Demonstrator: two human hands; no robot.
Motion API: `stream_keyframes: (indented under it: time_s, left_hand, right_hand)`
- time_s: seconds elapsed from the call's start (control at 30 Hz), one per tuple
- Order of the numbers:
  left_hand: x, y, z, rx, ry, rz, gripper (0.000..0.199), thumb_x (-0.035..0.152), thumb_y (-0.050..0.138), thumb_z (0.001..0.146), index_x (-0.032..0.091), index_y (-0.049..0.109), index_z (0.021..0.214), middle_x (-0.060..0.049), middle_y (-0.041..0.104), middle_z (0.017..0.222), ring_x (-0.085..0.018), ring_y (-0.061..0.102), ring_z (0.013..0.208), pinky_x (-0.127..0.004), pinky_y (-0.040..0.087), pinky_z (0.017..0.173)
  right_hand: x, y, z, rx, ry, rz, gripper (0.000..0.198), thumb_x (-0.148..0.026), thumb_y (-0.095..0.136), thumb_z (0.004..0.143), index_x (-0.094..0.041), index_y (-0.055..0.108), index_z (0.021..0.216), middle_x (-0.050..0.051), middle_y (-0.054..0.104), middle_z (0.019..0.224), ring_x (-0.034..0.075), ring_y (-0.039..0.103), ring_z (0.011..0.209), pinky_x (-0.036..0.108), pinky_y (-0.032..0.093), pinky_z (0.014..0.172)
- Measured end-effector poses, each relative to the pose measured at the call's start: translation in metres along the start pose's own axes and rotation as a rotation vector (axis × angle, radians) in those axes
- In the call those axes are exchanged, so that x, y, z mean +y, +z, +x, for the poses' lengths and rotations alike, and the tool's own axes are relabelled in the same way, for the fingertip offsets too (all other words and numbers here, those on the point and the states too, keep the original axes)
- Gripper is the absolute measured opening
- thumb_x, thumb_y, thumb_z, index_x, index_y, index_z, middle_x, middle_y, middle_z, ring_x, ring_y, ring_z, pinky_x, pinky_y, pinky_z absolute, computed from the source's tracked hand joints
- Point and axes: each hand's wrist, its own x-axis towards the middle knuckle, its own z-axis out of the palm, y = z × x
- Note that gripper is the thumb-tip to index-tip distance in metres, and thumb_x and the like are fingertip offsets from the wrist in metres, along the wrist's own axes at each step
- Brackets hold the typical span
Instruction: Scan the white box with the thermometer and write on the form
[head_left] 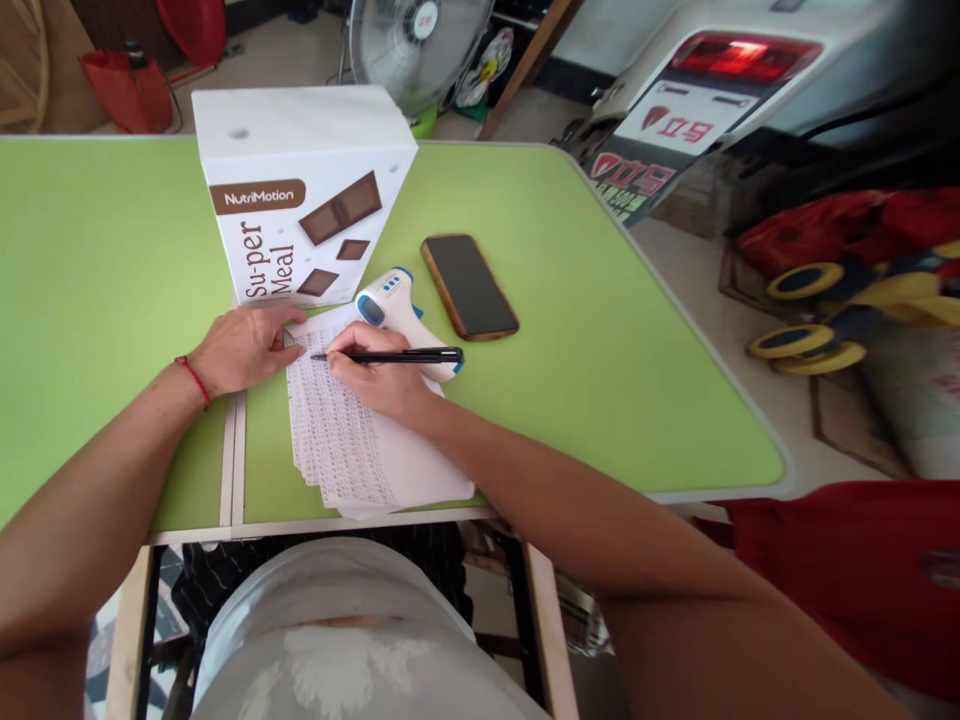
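Note:
My right hand grips a black pen, its tip close to the upper part of a stack of paper sheets covered in handwritten rows. At the upper left corner of the sheets rests my left hand, fingers spread and thumb on the paper's edge. A white and blue infrared thermometer lies just beyond my right hand, partly hidden by it. Behind the papers stands a white NutriMotion box. To the right of the thermometer is a dark-screened phone in a brown case.
All of this is on a green table with a seam left of the papers. A fan stands behind it, and a vehicle with a red tail light is at the back right. A red stool sits at the right.

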Motion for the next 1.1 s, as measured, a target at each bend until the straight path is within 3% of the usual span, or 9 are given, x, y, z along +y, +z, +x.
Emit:
stream_keyframes:
  time_s: [0.27,1.1]
  left_hand:
    - [0.0021,-0.0018,-0.0003,-0.015,-0.013,0.006,0.045,0.033,0.060,0.091,0.017,0.067,0.132,-0.004,0.068,0.078,-0.021,0.061,0.074,-0.032,0.038,0.063]
    - [0.0006,-0.0010,-0.0004,-0.012,-0.005,-0.012,0.045,0.033,0.061,0.091,0.015,0.067,0.132,-0.004,0.068,0.079,-0.021,0.060,0.074,-0.031,0.039,0.064]
  right_hand:
    - [0.0002,-0.0007,0.0007,0.021,-0.003,0.046,0.009,-0.018,0.060,0.076,-0.022,0.056,0.068,-0.003,0.062,0.063,0.013,0.051,0.059,0.028,0.044,0.059]
    - [0.0030,0.0002,0.0007,0.018,-0.043,0.028,0.013,-0.014,0.059,0.076,-0.022,0.054,0.068,-0.004,0.059,0.062,0.012,0.050,0.057,0.028,0.042,0.057]
